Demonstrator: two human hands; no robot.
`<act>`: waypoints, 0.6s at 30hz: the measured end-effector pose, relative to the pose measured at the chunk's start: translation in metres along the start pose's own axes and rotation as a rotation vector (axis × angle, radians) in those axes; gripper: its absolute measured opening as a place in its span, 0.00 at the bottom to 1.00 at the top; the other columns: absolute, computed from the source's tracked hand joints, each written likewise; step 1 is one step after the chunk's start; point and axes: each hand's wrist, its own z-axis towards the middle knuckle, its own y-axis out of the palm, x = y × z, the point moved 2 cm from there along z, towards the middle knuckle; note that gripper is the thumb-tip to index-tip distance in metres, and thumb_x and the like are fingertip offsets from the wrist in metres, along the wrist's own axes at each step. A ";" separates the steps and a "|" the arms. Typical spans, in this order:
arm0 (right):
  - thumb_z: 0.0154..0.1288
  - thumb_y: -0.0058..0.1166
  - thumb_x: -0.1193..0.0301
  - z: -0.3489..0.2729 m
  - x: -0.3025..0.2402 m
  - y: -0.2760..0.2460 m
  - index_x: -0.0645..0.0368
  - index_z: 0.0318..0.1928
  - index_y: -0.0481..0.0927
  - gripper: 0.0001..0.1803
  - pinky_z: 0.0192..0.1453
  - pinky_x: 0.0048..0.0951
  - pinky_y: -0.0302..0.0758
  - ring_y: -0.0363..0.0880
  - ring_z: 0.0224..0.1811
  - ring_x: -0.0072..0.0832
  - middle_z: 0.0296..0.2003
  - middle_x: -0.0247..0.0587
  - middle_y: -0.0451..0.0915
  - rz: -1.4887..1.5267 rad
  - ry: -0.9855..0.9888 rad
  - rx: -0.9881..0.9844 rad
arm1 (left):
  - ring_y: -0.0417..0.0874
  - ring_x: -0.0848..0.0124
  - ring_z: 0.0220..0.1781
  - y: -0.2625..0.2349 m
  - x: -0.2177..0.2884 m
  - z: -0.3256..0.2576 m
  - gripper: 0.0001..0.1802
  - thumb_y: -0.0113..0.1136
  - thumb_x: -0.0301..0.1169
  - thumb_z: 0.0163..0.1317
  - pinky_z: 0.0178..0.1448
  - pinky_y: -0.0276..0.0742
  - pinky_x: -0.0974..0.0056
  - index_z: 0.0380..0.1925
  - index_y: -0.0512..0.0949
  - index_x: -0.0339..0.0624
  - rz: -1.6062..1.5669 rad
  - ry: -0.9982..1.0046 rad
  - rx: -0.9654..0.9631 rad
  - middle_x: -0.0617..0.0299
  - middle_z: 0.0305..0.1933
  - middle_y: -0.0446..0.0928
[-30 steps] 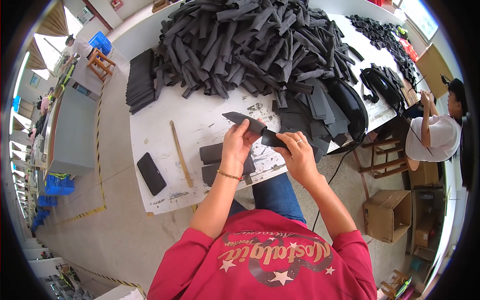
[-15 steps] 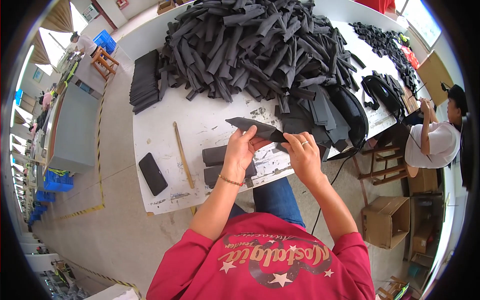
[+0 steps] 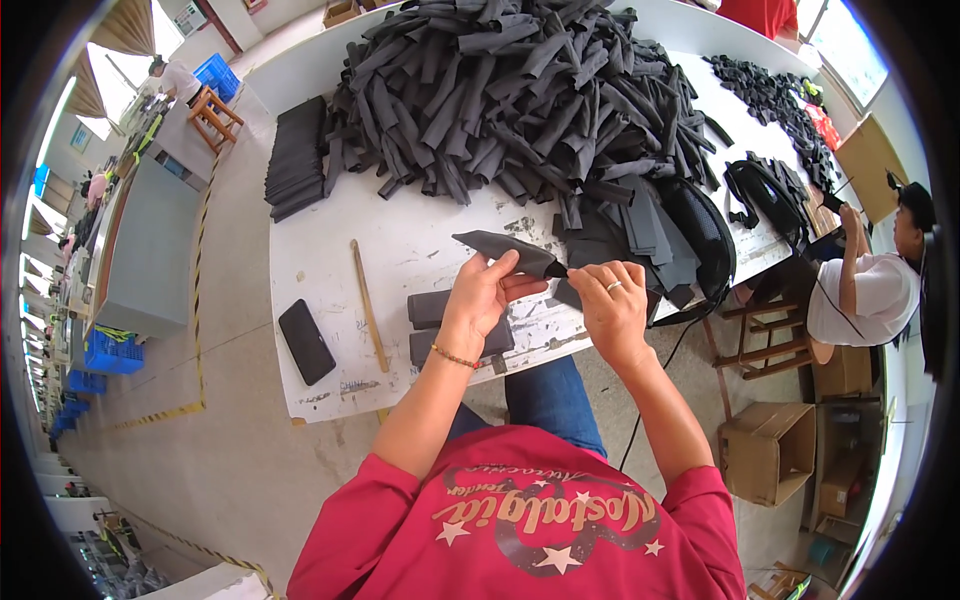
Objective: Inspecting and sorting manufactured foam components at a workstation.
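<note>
A dark grey fabric piece (image 3: 508,251), folded into a narrow sleeve with a pointed left end, is held above the table's front edge. My left hand (image 3: 480,296) supports it from below, thumb on top and fingers underneath. At its right end, my right hand (image 3: 612,308) pinches a darker bit; its fingertips partly hide what that is. Below the left hand, folded dark pieces (image 3: 428,308) lie on the table, partly covered by my wrist. A large heap of similar rolled fabric pieces (image 3: 500,95) rises beyond both hands.
A neat stack of dark pieces (image 3: 296,165) stands at the heap's left. A wooden stick (image 3: 368,305) and a phone (image 3: 306,342) lie on the white table (image 3: 325,255). Flat dark pieces (image 3: 650,230) and a black mesh item (image 3: 702,235) are at right. A seated person (image 3: 868,285) works farther right.
My right hand has shifted slightly right, with the darker bit at its fingertips drawn toward the right. The left hand still holds the sleeve in nearly the same place.
</note>
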 end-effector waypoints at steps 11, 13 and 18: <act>0.51 0.67 0.72 0.003 -0.041 0.024 0.60 0.52 0.71 0.27 0.48 0.43 0.67 0.73 0.44 0.45 0.45 0.47 0.75 0.285 0.219 -0.027 | 0.81 0.65 0.51 0.026 -0.013 -0.012 0.18 0.61 0.32 0.65 0.60 0.74 0.63 0.50 0.71 0.33 0.028 0.277 -0.020 0.48 0.47 0.80; 0.49 0.66 0.77 0.002 -0.052 0.019 0.61 0.49 0.70 0.26 0.50 0.42 0.70 0.72 0.49 0.49 0.49 0.53 0.72 0.253 0.268 -0.111 | 0.82 0.63 0.51 0.023 -0.012 -0.008 0.15 0.56 0.38 0.69 0.60 0.74 0.62 0.42 0.76 0.34 0.020 0.303 -0.054 0.48 0.42 0.82; 0.50 0.64 0.78 -0.012 -0.038 0.032 0.61 0.46 0.70 0.22 0.49 0.45 0.72 0.73 0.47 0.49 0.45 0.52 0.73 0.383 0.181 -0.118 | 0.81 0.61 0.53 0.028 -0.030 -0.015 0.16 0.54 0.39 0.70 0.62 0.73 0.58 0.42 0.77 0.34 -0.001 0.271 -0.056 0.47 0.45 0.82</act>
